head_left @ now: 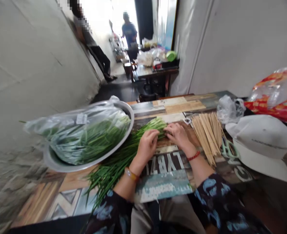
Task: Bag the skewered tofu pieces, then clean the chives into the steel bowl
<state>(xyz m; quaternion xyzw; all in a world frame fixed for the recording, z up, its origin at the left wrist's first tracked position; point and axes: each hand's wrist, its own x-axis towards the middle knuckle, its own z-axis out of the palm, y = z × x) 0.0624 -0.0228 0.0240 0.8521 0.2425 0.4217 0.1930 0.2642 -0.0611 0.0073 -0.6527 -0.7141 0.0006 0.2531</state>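
Note:
A loose bunch of garlic chives (126, 159) lies slantwise on the wood-patterned table (163, 178), dark leaves toward me, pale stem ends pointing away. My left hand (147, 143) rests by the upper stems with its fingers curled in on them. At the pale ends, my right hand (177, 134) has its fingers bent and the tips closed on the stems. What exactly lies between the fingertips is partly hidden. To the left, a metal basin (131, 120) holds a clear plastic bag (82, 130) of more chives.
Right of my hands lie a heap of bamboo skewers (206, 135), pale green scissors (229, 149), a white cap (262, 136), a crumpled plastic bag (228, 109) and red-printed packaging (272, 97). Beyond stands another table (145, 71) with bags; two people are farther back.

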